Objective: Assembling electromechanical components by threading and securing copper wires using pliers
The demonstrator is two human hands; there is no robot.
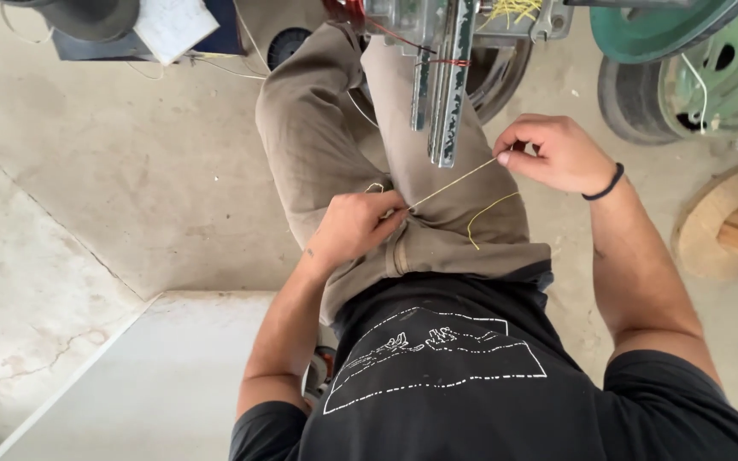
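Floor (130,171): bare concrete, workshop; pale slab (155,384) lower left.
Thread (454,181): 1 yellow strand, pulled taut across the lap betw. both hands; 1 loose tail (489,209) curling on the trousers (326,137).
Left hand (354,224): closed, fingertips pinching the low end of thread against the thigh.
Right hand (557,154): closed, thumb + forefinger pinching the upper end, raised off the knee.
Metal frame (442,77): 1, upright betw. the knees, red wire wound near top; more yellow strands above it.
Spools: 1 green (694,60), 1 wooden (728,222), right side; 1 dark reel (288,43) by the knee.
Wristband (604,183): 1, dark, right wrist.
Technique (judgement): keep tension even, both pinches firm, strand clear of frame edge to avoid a snag; mind the loose tail.
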